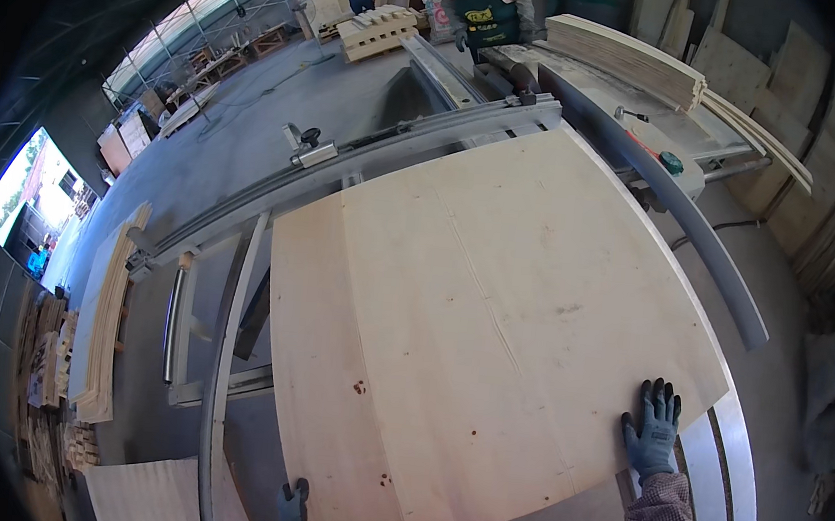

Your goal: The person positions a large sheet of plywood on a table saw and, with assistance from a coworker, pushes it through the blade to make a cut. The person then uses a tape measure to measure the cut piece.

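Observation:
A large pale plywood sheet [470, 336] lies across the metal frame of a sliding table saw, its near edge close to my body. My right hand [655, 431], in a grey-blue glove with dark fingertips, rests flat on the sheet's near right corner with the fingers stretched out. At the near left corner, my left hand [292, 515], gloved alike, grips the sheet's side edge; part of its fingers is hidden. Along the sheet's far edge runs the metal crosscut fence [367, 160] with a clamp-like stop [310, 146] on it.
Beyond the saw stands a co-worker in a dark green apron [491, 21]. A stack of long boards [623, 59] lies on the saw table at the far right. A curved grey rail [684, 211] runs along the right. More stacked panels [101, 331] stand at left.

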The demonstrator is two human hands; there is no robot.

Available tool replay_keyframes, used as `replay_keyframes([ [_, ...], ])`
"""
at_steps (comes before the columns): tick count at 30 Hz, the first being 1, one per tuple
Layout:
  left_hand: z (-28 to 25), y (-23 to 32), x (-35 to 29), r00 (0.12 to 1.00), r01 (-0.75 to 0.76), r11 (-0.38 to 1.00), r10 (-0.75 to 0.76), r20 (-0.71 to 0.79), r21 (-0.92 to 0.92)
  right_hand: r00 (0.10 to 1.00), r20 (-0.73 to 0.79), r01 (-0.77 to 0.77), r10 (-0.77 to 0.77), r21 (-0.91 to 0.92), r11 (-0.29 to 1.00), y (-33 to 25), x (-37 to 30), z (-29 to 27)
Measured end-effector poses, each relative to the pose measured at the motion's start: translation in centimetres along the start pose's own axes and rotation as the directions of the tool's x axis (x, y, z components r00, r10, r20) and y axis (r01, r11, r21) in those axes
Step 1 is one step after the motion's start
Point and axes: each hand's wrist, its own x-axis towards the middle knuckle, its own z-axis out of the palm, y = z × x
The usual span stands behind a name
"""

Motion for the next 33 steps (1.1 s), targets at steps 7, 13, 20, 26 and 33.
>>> replay_keyframes([
  [7,2.8,2.0,-3.5,0.997,-0.052,0.996,0.056,0.045,-0.073,0.999,-0.029,-0.032,0.031,-0.04,0.999,4.7,-0.3,0.2],
  [13,5.4,4.7,-3.7,0.978,-0.111,0.99,0.124,0.167,-0.085,0.988,-0.062,-0.144,0.138,-0.107,0.984,7.0,1.4,0.0],
  [20,8.5,7.0,-3.2,0.953,-0.258,0.965,0.261,0.157,-0.038,0.955,-0.078,-0.292,0.285,-0.112,0.95,6.4,1.0,0.8],
  [26,9.0,7.0,-0.4,0.941,-0.262,0.965,0.255,0.224,0.005,0.919,-0.226,-0.353,0.322,-0.11,0.929,5.6,1.1,2.7],
  [33,10.4,7.1,-1.3,0.978,-0.161,0.983,0.171,0.117,-0.087,0.993,-0.092,-0.058,0.069,0.113,0.992,-4.3,0.3,0.4],
])
